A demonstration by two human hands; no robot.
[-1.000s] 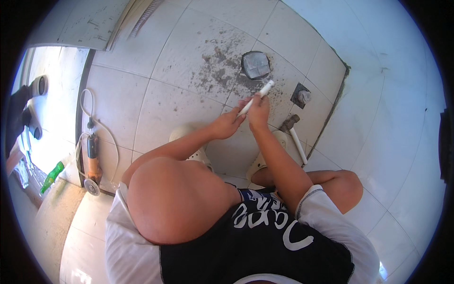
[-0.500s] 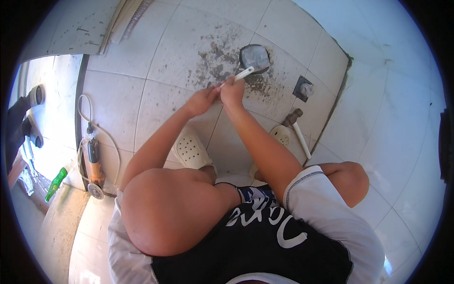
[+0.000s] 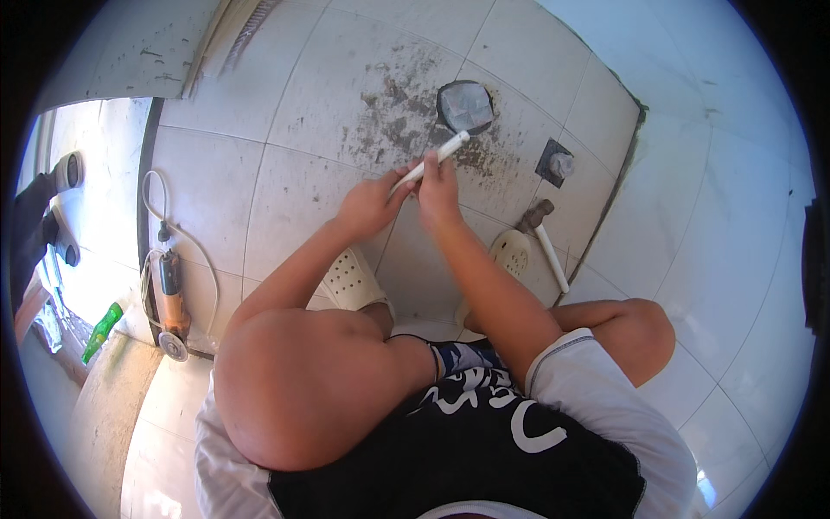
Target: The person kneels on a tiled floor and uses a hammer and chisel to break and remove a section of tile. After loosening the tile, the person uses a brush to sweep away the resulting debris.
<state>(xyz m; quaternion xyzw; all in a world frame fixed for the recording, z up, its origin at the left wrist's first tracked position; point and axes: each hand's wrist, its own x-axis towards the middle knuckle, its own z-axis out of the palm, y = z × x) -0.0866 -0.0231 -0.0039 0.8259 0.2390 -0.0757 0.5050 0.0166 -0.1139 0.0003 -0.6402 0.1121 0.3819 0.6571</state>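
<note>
Where the two hands meet, I see a white tube (image 3: 451, 147) held slantwise over the tiles, its far end just below the round hole (image 3: 442, 110) and its near end in the left hand (image 3: 370, 208). From this view I cannot tell whether that far end touches the floor. Both hands are together on the tube: the left has its fingers closed around the lower stretch, and the right hand (image 3: 439, 197) pinches it a little farther up.

Half a second ago the right hand covered more of the middle; now a longer piece lies bare to me, and both hands sit nearer the body. A second ago the far end lay to the lower right of the hole; it has swung left since.

A silvery sheet (image 3: 468, 105) fills the hole, with dark grime (image 3: 393, 121) spread over the tiles beside it. To the right, a clear wad (image 3: 562, 164) sits in a square hole (image 3: 544, 169). Nearer the body lies the hammer (image 3: 538, 214), unmoved, close to the right shoe (image 3: 510, 253). The left shoe (image 3: 350, 278) shows more fully than a second ago. Farther left, I find the grinder (image 3: 174, 303), its cord (image 3: 207, 259), a green bottle (image 3: 102, 333) and another person's feet (image 3: 67, 173) in their earlier places.
</note>
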